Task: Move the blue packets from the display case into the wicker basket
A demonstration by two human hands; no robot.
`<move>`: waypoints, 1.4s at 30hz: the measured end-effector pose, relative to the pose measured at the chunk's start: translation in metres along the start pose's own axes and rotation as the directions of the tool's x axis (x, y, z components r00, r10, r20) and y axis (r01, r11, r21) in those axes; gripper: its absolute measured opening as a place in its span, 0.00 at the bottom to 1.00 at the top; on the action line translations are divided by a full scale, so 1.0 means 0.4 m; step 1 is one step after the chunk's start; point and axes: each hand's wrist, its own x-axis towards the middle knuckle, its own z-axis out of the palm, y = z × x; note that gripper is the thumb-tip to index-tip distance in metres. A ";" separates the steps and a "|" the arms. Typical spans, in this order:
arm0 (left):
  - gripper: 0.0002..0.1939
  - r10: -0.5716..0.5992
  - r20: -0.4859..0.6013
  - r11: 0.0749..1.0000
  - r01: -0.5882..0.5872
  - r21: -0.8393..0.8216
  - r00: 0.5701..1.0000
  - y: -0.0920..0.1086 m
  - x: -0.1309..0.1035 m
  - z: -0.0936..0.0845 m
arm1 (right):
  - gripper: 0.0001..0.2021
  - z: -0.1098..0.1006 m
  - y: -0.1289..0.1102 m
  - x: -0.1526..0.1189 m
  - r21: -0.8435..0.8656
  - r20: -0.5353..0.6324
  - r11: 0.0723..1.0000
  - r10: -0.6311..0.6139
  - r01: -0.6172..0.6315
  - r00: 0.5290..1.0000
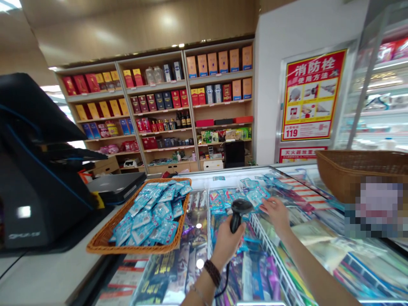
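My left hand is wrapped round the handle of a black barcode scanner above the glass top of a display freezer. To its right, the fingertips of my right hand pinch the edge of a small blue packet. More blue packets lie on the glass behind the scanner. On the left, an orange wicker basket holds a heap of similar blue packets.
A black checkout terminal stands at the left beside a dark flat device. Another brown basket is at the right. Wrapped goods fill the freezer under the glass. Shelves of boxes and bottles line the back wall, next to a red poster.
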 end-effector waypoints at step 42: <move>0.20 0.027 -0.247 0.997 -0.007 0.080 0.969 0.085 0.001 -0.089 | 0.30 0.069 -0.002 -0.017 0.019 -0.063 0.978 0.207 -0.206 0.976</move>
